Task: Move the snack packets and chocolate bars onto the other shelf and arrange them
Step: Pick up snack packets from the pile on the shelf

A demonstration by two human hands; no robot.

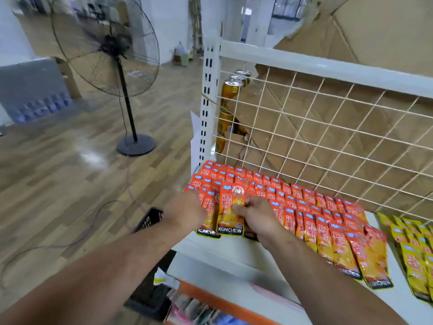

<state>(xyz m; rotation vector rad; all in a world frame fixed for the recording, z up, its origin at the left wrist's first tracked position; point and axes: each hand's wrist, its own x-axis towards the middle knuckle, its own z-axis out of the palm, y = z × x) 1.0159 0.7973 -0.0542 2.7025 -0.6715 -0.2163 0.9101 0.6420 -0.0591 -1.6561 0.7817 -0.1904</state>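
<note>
As my right hand [255, 215] pinches one packet [230, 214] at mid-edge | light, floppy, slick foil, I judge; hold the sealed edge | left hand [187, 211] beside it, grip unclear

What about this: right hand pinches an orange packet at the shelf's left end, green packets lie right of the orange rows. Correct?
No. Head view: yellow packets, not green, lie right of the orange rows. Right hand does pinch the orange packet at the shelf's left end.
</note>
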